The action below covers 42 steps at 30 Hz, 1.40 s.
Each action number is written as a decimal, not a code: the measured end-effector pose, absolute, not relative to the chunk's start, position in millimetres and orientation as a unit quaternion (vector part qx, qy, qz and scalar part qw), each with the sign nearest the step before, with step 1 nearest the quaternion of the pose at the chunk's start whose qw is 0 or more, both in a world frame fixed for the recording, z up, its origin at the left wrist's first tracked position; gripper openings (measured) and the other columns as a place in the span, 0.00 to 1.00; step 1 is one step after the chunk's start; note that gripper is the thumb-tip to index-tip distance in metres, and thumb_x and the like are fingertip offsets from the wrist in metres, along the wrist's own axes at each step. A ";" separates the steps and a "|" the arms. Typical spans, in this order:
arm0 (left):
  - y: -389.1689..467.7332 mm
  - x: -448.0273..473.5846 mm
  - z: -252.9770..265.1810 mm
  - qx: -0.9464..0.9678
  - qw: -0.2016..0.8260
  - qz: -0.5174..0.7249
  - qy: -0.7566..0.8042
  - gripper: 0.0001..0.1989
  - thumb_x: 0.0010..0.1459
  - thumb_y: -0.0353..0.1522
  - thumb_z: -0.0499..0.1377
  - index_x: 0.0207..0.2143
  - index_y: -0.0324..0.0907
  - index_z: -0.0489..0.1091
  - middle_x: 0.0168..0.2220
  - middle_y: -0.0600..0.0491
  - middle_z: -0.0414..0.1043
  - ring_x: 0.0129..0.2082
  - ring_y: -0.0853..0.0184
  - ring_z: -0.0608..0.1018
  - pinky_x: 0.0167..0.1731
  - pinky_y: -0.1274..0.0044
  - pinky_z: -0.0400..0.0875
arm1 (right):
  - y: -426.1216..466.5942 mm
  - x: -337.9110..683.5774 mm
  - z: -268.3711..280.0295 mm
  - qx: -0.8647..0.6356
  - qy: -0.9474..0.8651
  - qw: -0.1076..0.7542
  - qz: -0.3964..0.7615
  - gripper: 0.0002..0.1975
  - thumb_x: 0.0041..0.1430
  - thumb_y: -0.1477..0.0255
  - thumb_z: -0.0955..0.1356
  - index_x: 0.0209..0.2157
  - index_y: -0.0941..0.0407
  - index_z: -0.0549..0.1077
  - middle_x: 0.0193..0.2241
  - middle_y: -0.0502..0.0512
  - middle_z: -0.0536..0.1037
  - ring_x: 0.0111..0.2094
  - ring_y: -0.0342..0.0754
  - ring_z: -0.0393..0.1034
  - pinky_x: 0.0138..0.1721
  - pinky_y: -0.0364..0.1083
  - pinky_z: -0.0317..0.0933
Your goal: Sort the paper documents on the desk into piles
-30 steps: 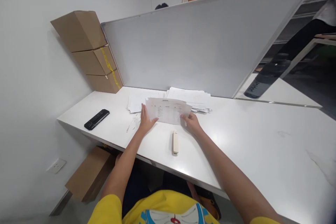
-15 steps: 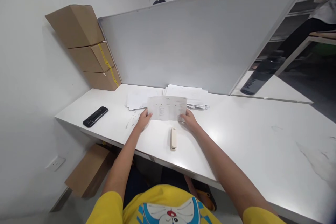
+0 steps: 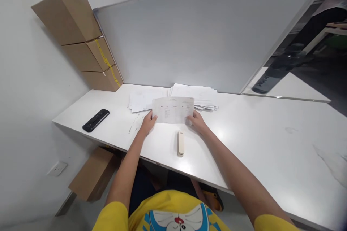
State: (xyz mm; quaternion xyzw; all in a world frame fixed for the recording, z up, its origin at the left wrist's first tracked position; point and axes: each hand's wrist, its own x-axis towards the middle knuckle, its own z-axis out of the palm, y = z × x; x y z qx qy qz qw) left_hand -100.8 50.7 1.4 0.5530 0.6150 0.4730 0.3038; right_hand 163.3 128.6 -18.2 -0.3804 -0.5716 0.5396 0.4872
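My left hand (image 3: 149,123) grips the left edge of a printed sheet of paper (image 3: 173,111), thumb on the front. At the right edge of that sheet my right hand (image 3: 197,121) is closed in the same way. The paper is tilted up toward me above the desk, with lines of small print that I cannot read. Just below it on the desk lies a cream stapler (image 3: 180,143), between my forearms. Behind the sheet are a stack of papers (image 3: 203,95) to the right and a smaller pile of papers (image 3: 143,100) to the left.
A black phone-like device (image 3: 96,120) lies on the white desk (image 3: 257,133) at the left. Cardboard boxes (image 3: 81,39) are stacked in the back left corner, beside a grey partition (image 3: 184,39). A dark bottle (image 3: 271,74) stands beyond it. Another box (image 3: 93,175) is under the desk.
My view has shifted slightly. Both hands keep hold of the sheet, which stays in nearly the same place and tilt.
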 end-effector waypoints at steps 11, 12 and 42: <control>49.0 -102.3 4.7 0.577 0.201 0.427 0.667 0.11 0.60 0.38 0.56 0.40 0.42 0.74 0.36 0.52 0.79 0.40 0.61 0.78 0.43 0.72 0.72 | 126.7 157.9 -16.3 -0.393 -0.578 0.484 0.526 0.15 0.37 0.69 0.64 0.30 0.54 0.76 0.30 0.53 0.81 0.37 0.56 0.73 0.39 0.51 0.66; 48.9 -102.2 6.0 0.585 0.184 0.415 0.672 0.11 0.60 0.38 0.56 0.38 0.42 0.74 0.35 0.52 0.78 0.39 0.61 0.78 0.42 0.72 0.71 | 127.6 156.7 -16.0 -0.393 -0.577 0.487 0.525 0.15 0.37 0.68 0.63 0.30 0.54 0.76 0.30 0.53 0.81 0.37 0.56 0.72 0.38 0.51 0.66; 58.8 -98.3 3.4 0.592 0.174 0.510 0.599 0.23 0.59 0.51 0.60 0.43 0.41 0.72 0.41 0.47 0.78 0.43 0.60 0.78 0.45 0.71 0.73 | 124.3 166.3 -13.7 -0.388 -0.590 0.507 0.494 0.29 0.45 0.45 0.72 0.39 0.55 0.76 0.43 0.61 0.82 0.47 0.64 0.74 0.51 0.61 0.66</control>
